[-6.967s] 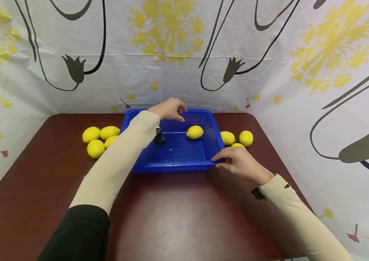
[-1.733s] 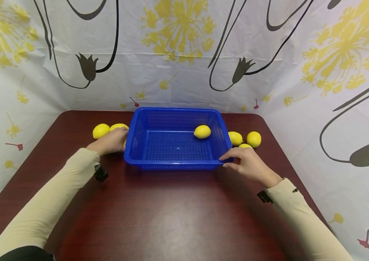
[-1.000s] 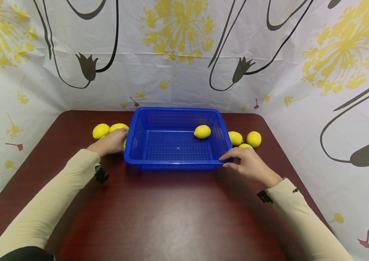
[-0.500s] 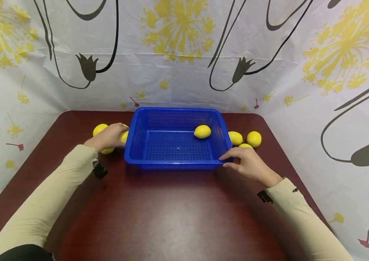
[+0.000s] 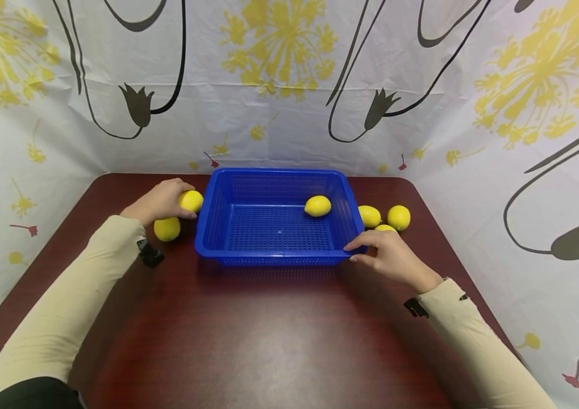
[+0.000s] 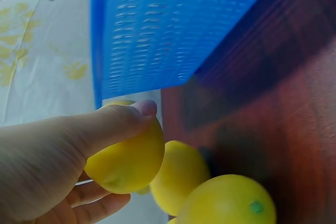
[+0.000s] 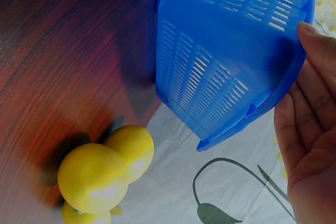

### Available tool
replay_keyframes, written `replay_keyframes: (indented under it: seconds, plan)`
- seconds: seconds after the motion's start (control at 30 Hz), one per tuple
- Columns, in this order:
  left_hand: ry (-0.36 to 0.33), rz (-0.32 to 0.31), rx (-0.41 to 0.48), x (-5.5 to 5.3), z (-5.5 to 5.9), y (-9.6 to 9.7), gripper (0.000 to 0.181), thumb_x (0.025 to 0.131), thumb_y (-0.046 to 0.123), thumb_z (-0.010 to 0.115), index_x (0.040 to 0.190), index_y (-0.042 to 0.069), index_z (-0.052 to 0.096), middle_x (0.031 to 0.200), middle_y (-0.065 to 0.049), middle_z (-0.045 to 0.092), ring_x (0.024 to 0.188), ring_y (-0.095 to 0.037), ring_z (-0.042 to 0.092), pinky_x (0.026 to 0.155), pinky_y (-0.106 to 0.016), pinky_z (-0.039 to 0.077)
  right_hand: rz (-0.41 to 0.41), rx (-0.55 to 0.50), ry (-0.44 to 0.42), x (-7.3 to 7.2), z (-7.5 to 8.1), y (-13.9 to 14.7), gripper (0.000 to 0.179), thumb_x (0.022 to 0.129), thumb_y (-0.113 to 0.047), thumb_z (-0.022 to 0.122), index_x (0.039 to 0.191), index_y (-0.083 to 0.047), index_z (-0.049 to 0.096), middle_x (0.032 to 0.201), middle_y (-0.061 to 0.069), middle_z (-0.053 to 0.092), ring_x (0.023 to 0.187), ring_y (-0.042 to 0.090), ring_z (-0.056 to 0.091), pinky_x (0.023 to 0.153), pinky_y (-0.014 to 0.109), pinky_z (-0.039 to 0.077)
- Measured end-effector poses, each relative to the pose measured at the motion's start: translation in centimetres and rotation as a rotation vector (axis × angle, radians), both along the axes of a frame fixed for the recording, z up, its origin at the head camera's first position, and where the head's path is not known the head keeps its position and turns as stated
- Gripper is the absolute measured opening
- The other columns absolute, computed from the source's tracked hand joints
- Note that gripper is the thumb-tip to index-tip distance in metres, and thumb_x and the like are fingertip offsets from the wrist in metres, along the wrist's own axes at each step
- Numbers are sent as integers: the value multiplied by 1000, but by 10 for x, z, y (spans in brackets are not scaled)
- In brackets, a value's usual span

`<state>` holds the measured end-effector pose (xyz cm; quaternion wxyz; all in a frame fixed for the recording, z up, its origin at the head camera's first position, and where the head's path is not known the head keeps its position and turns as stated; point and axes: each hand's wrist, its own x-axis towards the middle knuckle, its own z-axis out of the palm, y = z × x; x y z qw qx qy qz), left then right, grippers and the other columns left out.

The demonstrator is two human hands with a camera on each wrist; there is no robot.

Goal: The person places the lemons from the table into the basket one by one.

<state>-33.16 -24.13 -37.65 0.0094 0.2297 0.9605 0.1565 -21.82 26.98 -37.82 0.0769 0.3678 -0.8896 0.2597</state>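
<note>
My left hand grips a yellow lemon just outside the left wall of the blue plastic basket. In the left wrist view, the thumb lies across this lemon, with fingers curled beneath. Below the hand another lemon rests on the table, and more lemons behind it are partly hidden. At the basket's front right corner my right hand pinches the rim between thumb and fingers, as the right wrist view also shows. One lemon lies inside the basket toward its right wall.
Several lemons, one farthest right, sit on the table beside the basket's right wall. The dark red-brown table extends in front of the basket. A patterned white sheet hangs behind and along both sides.
My left hand went from above the basket to the lemons on the left, then took one and raised it. The right hand has stayed on the rim.
</note>
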Motion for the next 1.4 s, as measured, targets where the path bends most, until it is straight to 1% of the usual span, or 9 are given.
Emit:
replay_keyframes:
  seconds: [0.2,0.33,0.43,0.57,0.67,0.9,1.07,1.27,1.4]
  plan:
    - [-7,30,0,-4,10,-3,66,81,24,85,131,-10,58,120,-28,60,99,-38,55,82,-51,49,4,-1,-1,0,-1,0,27,78,-2,85,102,-15,78,96,-8,73,75,5,58,59,34,54]
    - [8,23,-12,-6,18,-2,66,82,25,85,131,-11,58,118,-28,60,99,-39,56,83,-51,49,5,-2,-2,0,-2,1,27,79,-2,85,102,-15,79,96,-8,73,74,5,58,59,31,53]
    - [19,14,5,-6,25,1,63,82,24,85,129,-11,60,118,-29,61,99,-40,56,82,-52,49,8,-5,-3,0,-3,1,27,79,-2,85,102,-15,79,96,-8,73,72,5,58,59,28,52]
    - [19,22,14,-6,32,4,64,82,25,85,129,-10,60,115,-28,60,96,-39,55,80,-52,49,14,-9,-1,0,-3,1,27,78,-1,85,102,-14,78,96,-8,73,71,4,57,58,25,51]
    - [20,30,7,-7,36,7,66,81,26,86,130,-10,59,116,-29,59,97,-41,54,81,-53,48,13,-9,2,1,-3,0,28,78,-1,85,101,-15,78,96,-8,73,71,4,57,58,25,51]
    - [17,35,1,-9,40,14,64,82,24,85,131,-8,59,122,-30,58,105,-43,54,87,-55,47,11,-6,3,1,-3,0,28,78,-2,85,102,-15,78,96,-9,73,72,4,57,58,27,52]
    - [25,26,8,-12,42,17,65,82,26,85,132,-7,59,126,-29,57,108,-43,54,89,-56,47,14,-14,5,0,-3,0,27,79,-1,85,102,-14,79,96,-8,73,72,4,58,58,31,53]
    - [35,20,21,-13,45,21,66,81,27,85,132,-7,59,126,-29,57,109,-43,54,88,-56,46,10,-7,16,0,-2,0,27,78,-2,85,101,-14,79,96,-8,73,73,5,58,59,25,51]
    - [34,17,28,-13,47,24,66,82,27,85,132,-6,59,125,-28,57,108,-42,53,87,-55,46,5,-5,15,-1,-2,0,28,78,-2,85,101,-15,79,96,-8,73,73,5,57,59,27,51]
